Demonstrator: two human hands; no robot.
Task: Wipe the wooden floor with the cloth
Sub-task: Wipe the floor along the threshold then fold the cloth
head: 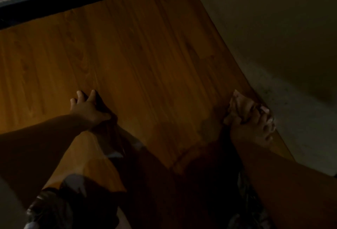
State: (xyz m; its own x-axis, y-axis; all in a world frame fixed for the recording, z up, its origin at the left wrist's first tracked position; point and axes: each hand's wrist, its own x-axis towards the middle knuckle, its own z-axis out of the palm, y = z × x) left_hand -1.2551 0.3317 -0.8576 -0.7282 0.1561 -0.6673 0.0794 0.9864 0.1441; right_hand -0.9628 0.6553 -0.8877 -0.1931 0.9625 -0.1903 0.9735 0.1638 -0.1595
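Wooden floor [145, 55] open ahead, cloth [239, 105] in right hand [255, 128] — by wall [273, 28]

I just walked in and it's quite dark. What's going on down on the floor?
A person is leaning over a wooden floor and wiping it. Their right hand grips a crumpled cloth and holds it down at the floor's right edge, next to the pale wall. Their left hand rests on the boards with its fingers spread, apparently for support. It's too dim to tell how much has been wiped.
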